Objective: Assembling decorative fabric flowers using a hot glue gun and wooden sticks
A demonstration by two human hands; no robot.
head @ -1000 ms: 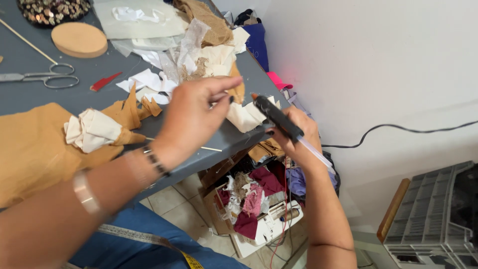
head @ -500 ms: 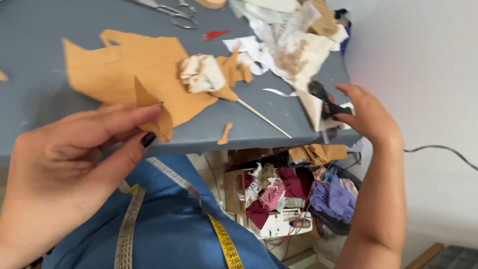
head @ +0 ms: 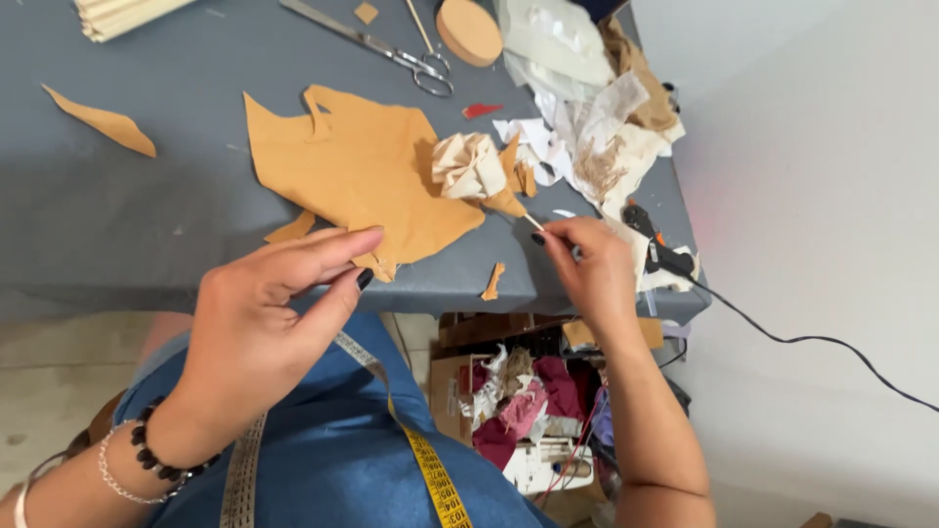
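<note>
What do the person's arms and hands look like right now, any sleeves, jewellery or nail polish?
Both forearms are bare, with no sleeves in view. The left hand has dark polished nails; its wrist carries a bracelet of dark round beads and a thin silver chain bracelet. A further pale bangle sits higher up that arm at the frame edge. The right hand also shows a dark nail, with no jewellery visible.

The left hand point(head: 269, 313) pinches a small tan scrap point(head: 377, 264) at the near edge of the big tan cloth point(head: 362, 171). The right hand point(head: 587, 269) pinches the end of a thin stick point(head: 531, 221) — the stick pokes out from a cream paper flower point(head: 469, 164) lying on the cloth's right side. A black glue gun point(head: 653, 240) lies right of the cloth. Scissors point(head: 377, 44) lie behind the cloth — all on a grey table point(head: 117, 215).
</note>
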